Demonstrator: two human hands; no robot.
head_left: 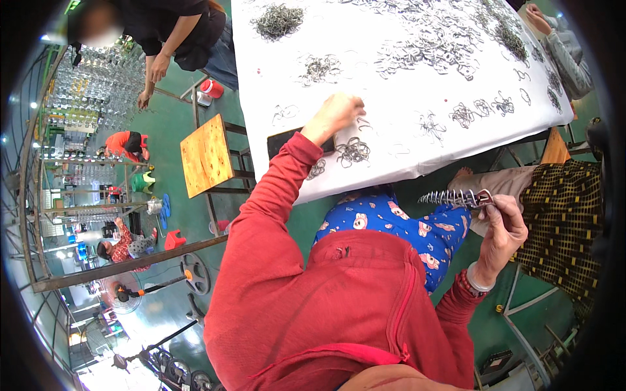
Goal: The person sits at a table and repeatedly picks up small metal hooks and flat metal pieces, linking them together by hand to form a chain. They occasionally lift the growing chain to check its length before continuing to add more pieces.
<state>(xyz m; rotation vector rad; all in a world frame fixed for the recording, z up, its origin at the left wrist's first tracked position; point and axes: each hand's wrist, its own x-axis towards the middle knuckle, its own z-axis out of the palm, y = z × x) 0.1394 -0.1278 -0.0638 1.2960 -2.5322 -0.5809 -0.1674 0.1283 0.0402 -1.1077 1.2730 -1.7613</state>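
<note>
My left hand (338, 116) reaches over the white-covered table (391, 124), fingers drawn together and slightly blurred. Whether something small is between them I cannot make out. Just below it lies a small heap of dark metal rings (353, 151), with a smaller heap (316, 169) nearer the edge. A flat black object (280, 143) is partly covered by my left sleeve. Off the table's near edge, at the right, my right hand (502, 234) pinches one end of a row of silvery metal rings (450, 197), which points left in the air. A reddish-brown piece shows at the gripped end.
Many more rings (430, 49) cover the table's far side, with several separate heaps (278, 21). A wooden stool (206, 156) stands left of the table. One person (189, 32) stands at the far left; another sits close at my right in patterned cloth (561, 228).
</note>
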